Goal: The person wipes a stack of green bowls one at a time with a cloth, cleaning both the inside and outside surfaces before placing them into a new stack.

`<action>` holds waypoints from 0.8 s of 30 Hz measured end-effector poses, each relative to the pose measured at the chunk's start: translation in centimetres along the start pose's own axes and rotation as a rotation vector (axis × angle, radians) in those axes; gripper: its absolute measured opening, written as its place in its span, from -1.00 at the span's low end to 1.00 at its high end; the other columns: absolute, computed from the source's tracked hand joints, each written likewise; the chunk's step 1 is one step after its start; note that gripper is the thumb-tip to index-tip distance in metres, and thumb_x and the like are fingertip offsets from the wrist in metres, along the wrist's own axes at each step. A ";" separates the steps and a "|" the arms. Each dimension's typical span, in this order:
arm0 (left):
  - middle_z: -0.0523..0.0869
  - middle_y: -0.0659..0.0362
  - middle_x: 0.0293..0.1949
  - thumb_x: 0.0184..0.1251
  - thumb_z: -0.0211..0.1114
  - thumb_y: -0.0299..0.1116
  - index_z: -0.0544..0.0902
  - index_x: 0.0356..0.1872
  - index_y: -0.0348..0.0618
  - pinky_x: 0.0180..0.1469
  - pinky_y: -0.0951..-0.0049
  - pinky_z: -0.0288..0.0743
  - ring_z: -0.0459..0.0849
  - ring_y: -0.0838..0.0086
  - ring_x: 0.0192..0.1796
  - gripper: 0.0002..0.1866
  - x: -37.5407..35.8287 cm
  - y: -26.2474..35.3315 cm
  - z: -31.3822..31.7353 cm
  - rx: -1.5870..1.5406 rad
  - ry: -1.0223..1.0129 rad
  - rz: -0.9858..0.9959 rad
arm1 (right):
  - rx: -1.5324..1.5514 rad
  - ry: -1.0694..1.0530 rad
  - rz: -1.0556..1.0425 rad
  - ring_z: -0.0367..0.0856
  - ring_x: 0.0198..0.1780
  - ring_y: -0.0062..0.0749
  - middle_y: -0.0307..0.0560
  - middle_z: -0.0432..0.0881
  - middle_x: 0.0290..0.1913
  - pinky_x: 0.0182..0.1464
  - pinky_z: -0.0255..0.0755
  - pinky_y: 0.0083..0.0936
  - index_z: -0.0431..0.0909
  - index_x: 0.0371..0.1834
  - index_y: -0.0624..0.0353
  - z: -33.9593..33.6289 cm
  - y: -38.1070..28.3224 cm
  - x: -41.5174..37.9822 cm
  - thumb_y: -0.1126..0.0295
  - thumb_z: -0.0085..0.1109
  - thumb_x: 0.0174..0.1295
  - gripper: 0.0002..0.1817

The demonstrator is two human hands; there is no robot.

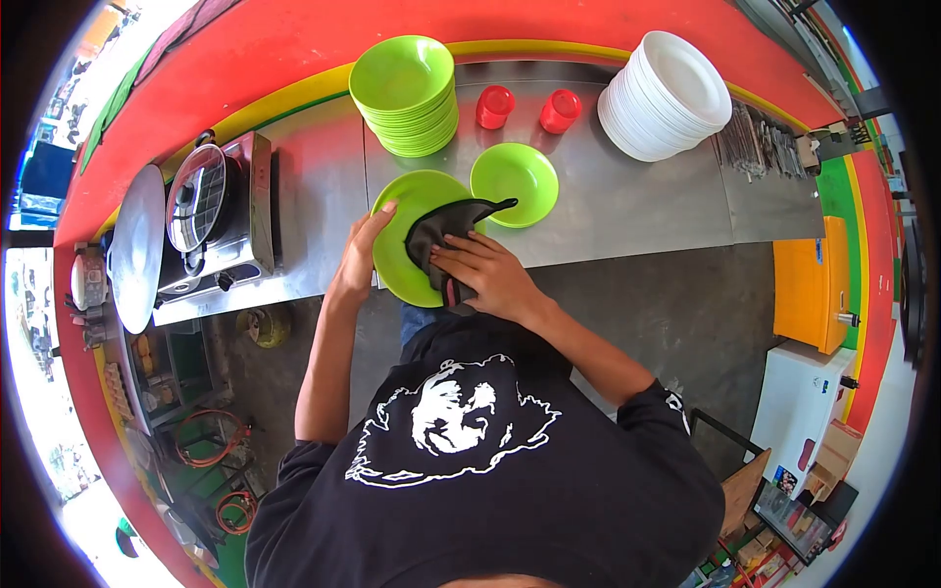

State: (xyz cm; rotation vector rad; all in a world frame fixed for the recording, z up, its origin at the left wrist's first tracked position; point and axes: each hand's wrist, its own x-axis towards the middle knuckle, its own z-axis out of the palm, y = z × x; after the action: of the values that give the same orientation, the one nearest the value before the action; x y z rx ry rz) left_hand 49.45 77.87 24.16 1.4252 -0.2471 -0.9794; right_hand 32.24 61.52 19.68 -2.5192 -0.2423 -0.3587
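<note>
The green plate (397, 255) looks like moulded plastic, so it should be light, stiff and hard to break, though its glossy face may slide under the fingers. The rim is the natural place to take hold: thumb on one side, fingers spread beneath. The dark cloth (434, 220) looks soft and limp, easy to bunch, and is best gripped through its folds rather than by its thin tail.

The plate is tilted, held at the near edge of the worktop (627, 211); whether it touches the metal, I cannot tell. It lies at 3 o'clock from the left hand (363, 245), which grips the rim at about 9 to 10 o'clock, its far fingers hidden underneath. From the right hand (485, 272), the plate lies at 10 o'clock. That hand rests on the cloth, fingers fairly straight and slightly parted; whether any fold is pinched in the palm is hidden. The cloth covers the plate's right part, its tail pointing to 2 o'clock.

Taking the plate as the dial's centre, a shallow green bowl (515, 184) sits near at 2 o'clock, a stack of green dishes (404, 98) at 12, and a stack of white plates (662, 98) farther off at 2.
</note>
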 end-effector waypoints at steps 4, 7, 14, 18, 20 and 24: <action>0.74 0.03 0.00 0.53 0.05 -0.06 0.59 0.18 -0.35 0.06 0.40 0.57 0.73 0.40 -0.04 -0.48 0.5 -0.1 -0.4 -0.093 -0.007 0.026 | 0.021 0.102 -0.031 0.61 0.26 -0.22 -0.22 0.69 0.20 0.33 0.44 -0.20 0.63 0.18 0.07 0.9 -0.9 0.9 0.44 0.43 -0.14 -0.36; 0.73 0.02 0.01 0.51 0.08 -0.08 0.60 0.15 -0.33 0.10 0.36 0.55 0.71 0.37 0.01 -0.51 0.9 -0.8 -0.4 -0.178 0.059 0.067 | 0.035 0.190 0.033 0.70 0.13 -0.18 -0.13 0.75 0.07 0.20 0.55 -0.21 0.65 0.13 0.11 1.8 -2.5 2.1 0.48 0.44 -0.23 -0.34; 0.71 0.12 -0.11 0.48 0.14 -0.16 0.63 0.04 -0.34 0.06 0.46 0.50 0.67 0.48 -0.08 -0.59 0.6 -1.8 2.9 -0.167 0.370 0.197 | 0.087 0.415 0.197 0.74 -0.06 -0.09 -0.01 0.76 -0.08 0.04 0.59 -0.22 0.67 0.06 0.18 2.5 -4.9 4.6 0.49 0.47 -0.30 -0.35; 0.71 0.12 -0.09 0.50 0.13 -0.12 0.58 0.12 -0.37 0.07 0.44 0.49 0.66 0.48 -0.06 -0.54 0.9 -1.2 2.5 -0.193 0.156 0.149 | 0.124 0.417 0.097 0.74 -0.01 -0.16 -0.06 0.76 -0.07 0.06 0.57 -0.25 0.68 0.04 0.15 2.5 -3.2 3.3 0.49 0.47 -0.30 -0.37; 0.68 0.07 0.00 0.48 0.15 -0.10 0.58 0.13 -0.32 0.17 0.37 0.47 0.64 0.41 0.05 -0.54 0.8 -0.9 1.5 -0.244 0.054 0.110 | 0.076 0.384 0.053 0.73 0.03 -0.22 -0.09 0.76 -0.07 0.13 0.53 -0.26 0.67 0.06 0.12 1.9 -2.6 2.5 0.51 0.46 -0.30 -0.36; 0.68 0.04 0.02 0.49 0.13 -0.09 0.59 0.12 -0.31 0.22 0.36 0.47 0.65 0.35 0.09 -0.54 -1.4 1.6 2.6 -0.115 0.051 0.090 | -0.021 0.357 -0.033 0.70 0.09 -0.28 -0.13 0.76 -0.06 0.17 0.50 -0.25 0.68 0.03 0.08 1.4 -1.3 1.1 0.50 0.45 -0.31 -0.38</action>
State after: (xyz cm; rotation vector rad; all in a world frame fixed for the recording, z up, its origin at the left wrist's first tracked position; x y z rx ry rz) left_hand 47.50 76.73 26.65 1.3210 -0.2128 -0.8692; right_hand 33.19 63.48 19.59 -2.4200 -0.1390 -0.8155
